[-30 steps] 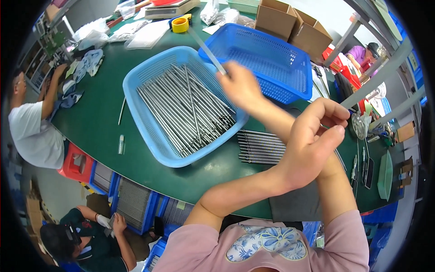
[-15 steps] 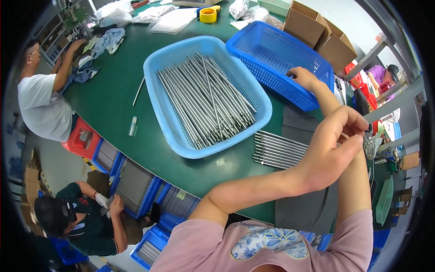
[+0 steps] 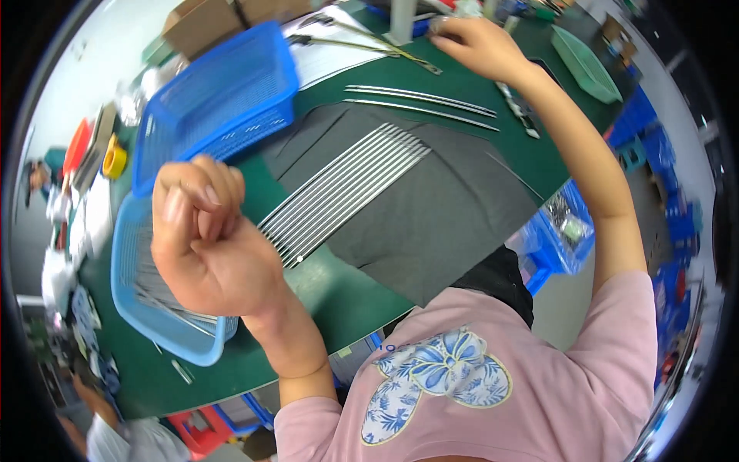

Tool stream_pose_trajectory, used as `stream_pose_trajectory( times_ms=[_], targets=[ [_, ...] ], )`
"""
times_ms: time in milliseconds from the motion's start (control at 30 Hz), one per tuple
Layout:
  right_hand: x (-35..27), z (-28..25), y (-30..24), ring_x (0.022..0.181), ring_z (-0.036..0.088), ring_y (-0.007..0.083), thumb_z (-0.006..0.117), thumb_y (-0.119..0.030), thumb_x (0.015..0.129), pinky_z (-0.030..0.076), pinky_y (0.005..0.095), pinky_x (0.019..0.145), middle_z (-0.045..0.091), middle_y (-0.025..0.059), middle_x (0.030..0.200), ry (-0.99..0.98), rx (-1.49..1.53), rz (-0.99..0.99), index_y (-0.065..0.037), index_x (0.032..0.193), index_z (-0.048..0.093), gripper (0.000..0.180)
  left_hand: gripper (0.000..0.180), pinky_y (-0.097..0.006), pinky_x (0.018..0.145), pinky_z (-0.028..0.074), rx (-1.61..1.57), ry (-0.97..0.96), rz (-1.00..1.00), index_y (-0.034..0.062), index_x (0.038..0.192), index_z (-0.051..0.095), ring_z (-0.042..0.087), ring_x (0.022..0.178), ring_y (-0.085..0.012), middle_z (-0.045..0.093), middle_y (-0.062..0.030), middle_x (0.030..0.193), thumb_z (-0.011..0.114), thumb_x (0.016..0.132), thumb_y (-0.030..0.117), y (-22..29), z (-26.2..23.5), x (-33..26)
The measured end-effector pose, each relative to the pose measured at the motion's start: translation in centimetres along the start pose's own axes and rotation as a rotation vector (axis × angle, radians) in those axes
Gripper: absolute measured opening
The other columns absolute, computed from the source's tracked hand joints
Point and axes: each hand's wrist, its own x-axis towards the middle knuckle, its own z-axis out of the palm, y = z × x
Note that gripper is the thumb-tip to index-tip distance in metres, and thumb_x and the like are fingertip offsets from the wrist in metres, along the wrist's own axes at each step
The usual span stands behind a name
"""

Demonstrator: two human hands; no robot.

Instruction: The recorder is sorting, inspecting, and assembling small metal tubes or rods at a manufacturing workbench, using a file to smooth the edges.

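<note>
A dozen or so rods [image 3: 346, 192] lay aligned on the mat [image 3: 431, 208], many left in the basket [image 3: 135, 308] at 9 o'clock; left hand [image 3: 208, 239] was clenched, seemingly empty, right hand [image 3: 477, 46] touching the tabletop [image 3: 339, 285] at 12.

Green table [image 3: 339, 289]; grey mat [image 3: 431, 208]; blue baskets [image 3: 219, 96].

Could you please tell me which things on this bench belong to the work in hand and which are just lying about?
In use:
- row of thin metal rods on the dark grey mat
- light blue plastic basket of rods
- left hand, right hand

Lying about:
- yellow tape roll
- brown cardboard box
- green plastic tray
</note>
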Motion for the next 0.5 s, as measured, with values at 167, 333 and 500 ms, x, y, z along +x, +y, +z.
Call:
stream_pose_trajectory(
  times_ms=[167, 333, 500],
  targets=[
    [-18.2, -2.3, 5.4, 0.073, 0.062, 0.0325, 0.058, -0.026, 0.080, 0.048, 0.0422, 0.063, 0.063, 0.0144, 0.076, -0.129, 0.051, 0.476, -0.006, 0.080, 0.066, 0.022, 0.014, -0.018, 0.053, 0.026, 0.446, 0.013, -0.120, -0.0024, 0.093, 0.057, 0.035, 0.059, -0.0026, 0.046, 0.0025, 0.070, 0.055, 0.081, 0.005, -3.3, 3.4, -1.9],
    [-25.3, -0.1, 1.5, 0.073, 0.062, 0.0253, 0.065, -0.018, 0.076, 0.049, 0.0375, 0.062, 0.061, 0.0063, 0.076, -0.097, 0.208, 0.430, -0.009, 0.079, 0.069, 0.010, 0.008, -0.023, 0.062, 0.043, 0.844, -0.353, -0.390, 0.0000, 0.090, 0.061, 0.053, 0.069, -0.0083, 0.056, -0.0024, 0.075, 0.058, 0.086, 0.006, -8.2, 4.9, -4.5],
    [-25.0, 1.9, 1.7, 0.074, 0.061, 0.0250, 0.066, -0.013, 0.075, 0.049, 0.0382, 0.060, 0.058, 0.0053, 0.076, 0.021, 0.187, 0.272, -0.009, 0.081, 0.068, 0.007, 0.006, -0.037, 0.064, 0.048, 1.443, -0.601, -0.236, 0.0037, 0.080, 0.066, 0.061, 0.073, -0.0283, 0.060, -0.0108, 0.076, 0.065, 0.076, 0.009, -10.4, 5.3, -6.9]
  ],
)
